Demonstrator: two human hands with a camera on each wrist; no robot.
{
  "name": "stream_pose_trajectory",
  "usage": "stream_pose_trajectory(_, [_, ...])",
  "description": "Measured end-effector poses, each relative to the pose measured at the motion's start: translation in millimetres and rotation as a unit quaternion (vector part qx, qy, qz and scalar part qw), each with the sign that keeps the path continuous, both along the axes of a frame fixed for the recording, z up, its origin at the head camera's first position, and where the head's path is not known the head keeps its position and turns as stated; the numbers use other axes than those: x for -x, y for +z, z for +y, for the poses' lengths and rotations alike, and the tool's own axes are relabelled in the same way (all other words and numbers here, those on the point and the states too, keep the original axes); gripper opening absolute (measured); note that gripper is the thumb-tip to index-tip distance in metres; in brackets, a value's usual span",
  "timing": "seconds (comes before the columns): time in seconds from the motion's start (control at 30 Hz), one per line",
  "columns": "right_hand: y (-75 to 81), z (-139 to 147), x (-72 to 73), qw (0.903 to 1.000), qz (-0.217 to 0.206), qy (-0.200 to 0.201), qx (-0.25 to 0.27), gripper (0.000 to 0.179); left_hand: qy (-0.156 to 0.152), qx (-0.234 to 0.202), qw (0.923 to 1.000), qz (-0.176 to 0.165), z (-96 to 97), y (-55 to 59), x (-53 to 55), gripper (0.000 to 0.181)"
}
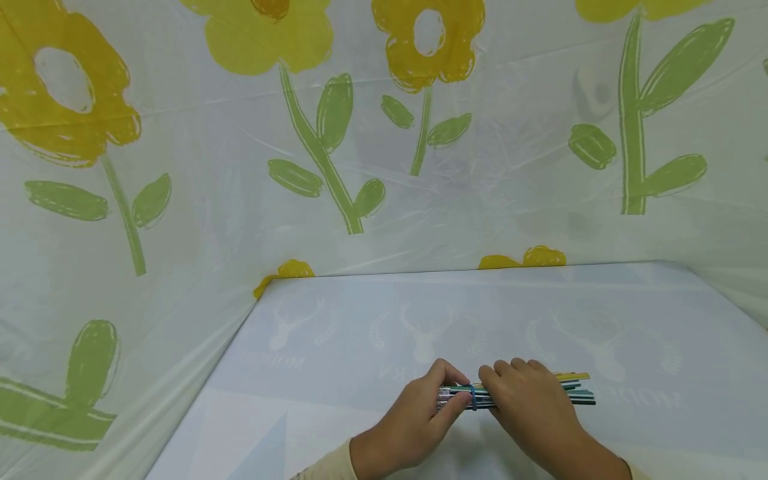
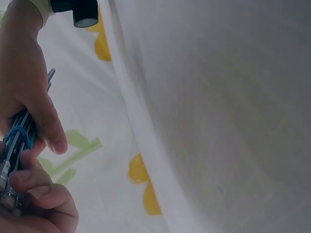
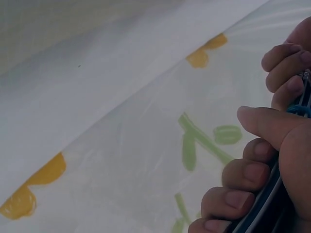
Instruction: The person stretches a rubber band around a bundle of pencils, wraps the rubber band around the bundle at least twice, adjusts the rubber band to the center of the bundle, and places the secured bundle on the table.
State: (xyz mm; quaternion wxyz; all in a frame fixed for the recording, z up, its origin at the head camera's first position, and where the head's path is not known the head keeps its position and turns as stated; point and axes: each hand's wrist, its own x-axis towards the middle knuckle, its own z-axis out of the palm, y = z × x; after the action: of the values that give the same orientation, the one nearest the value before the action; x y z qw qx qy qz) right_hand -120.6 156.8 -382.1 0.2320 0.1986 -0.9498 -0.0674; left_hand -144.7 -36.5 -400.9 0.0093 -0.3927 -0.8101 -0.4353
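Note:
Both hands hold a bundle of slim pencils just above the table. A blue elastic band loops around the bundle between the hands. My left hand grips the end with silver ferrules, its thumb and index finger close to the band. My right hand wraps over the bundle's middle, and the other ends stick out to its right, one yellow and several dark or pale. In the right wrist view, the right fingers curl around the dark shafts. The palms hide part of the bundle.
A pale table cover with deer-head prints lies under the hands. Behind and to the left hangs a white curtain with yellow flowers and green leaves, meeting the table's back edge. A dark wrist-worn camera sits on the right wrist.

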Motion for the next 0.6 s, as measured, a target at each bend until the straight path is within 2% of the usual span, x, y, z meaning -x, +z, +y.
stream_pose_trajectory(0.3, [0.7, 6, 2.9, 0.9994, 0.026, 0.020, 0.010, 0.034, -0.013, 0.006, 0.9998, -0.016, -1.3, -0.4, 1.3, 0.020])
stream_pose_trajectory(0.47, [3.0, 12, 7.0, 0.9995, 0.026, 0.011, 0.015, 0.033, -0.003, 0.003, 0.9996, -0.028, -2.9, 0.0, 3.1, 0.022])
stream_pose_trajectory(0.6, [3.9, 17, 10.7, 0.9993, 0.031, 0.009, 0.020, 0.033, 0.002, 0.000, 0.9997, -0.024, -3.8, 0.1, 4.9, 0.022])
